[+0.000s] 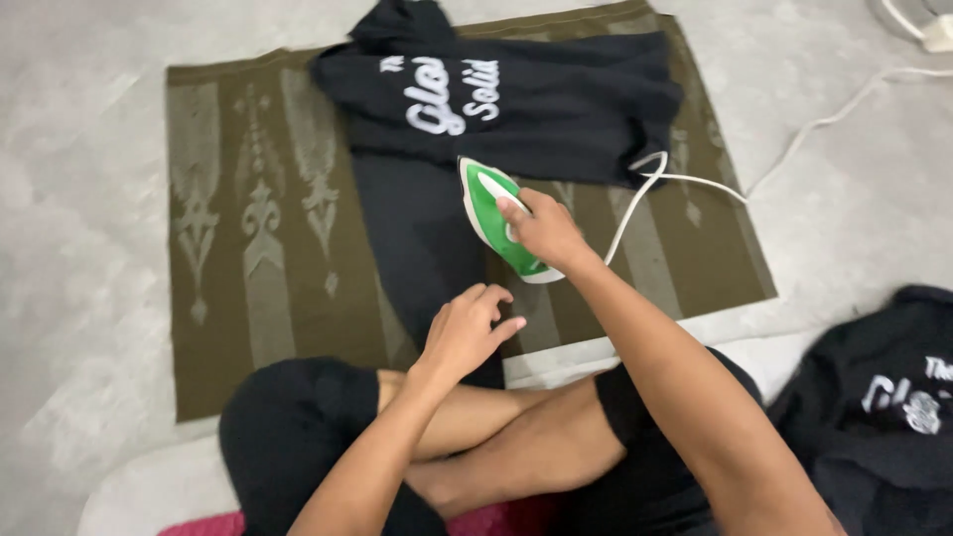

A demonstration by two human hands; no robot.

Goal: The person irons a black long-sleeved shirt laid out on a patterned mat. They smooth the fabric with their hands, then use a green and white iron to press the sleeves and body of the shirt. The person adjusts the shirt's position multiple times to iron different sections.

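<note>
I am in the ironing step: my right hand [541, 230] is closed around the handle of the green and white iron [496, 213], and the iron sits on the black garment [427, 238] that lies on the olive patterned mat [248, 218] on the floor [79, 119]. The iron is at about one o'clock from my left hand [467, 333], near the middle of the mat, with its nose toward eleven o'clock. My left hand rests on the lower part of the same garment, fingers loosely curled and a little spread, holding the cloth flat just beside the iron.

I judge that the narrow lower part is being pressed, while the upper part with white lettering at twelve o'clock is not yet reached. The next stroke, I think, needs the cloth kept tight and my left fingers kept away from the hot plate.

My right arm reaches forward across my crossed legs, the wrist a little bent. The white cord [695, 181] runs to three o'clock. Another black garment [884, 397] lies at four o'clock.
</note>
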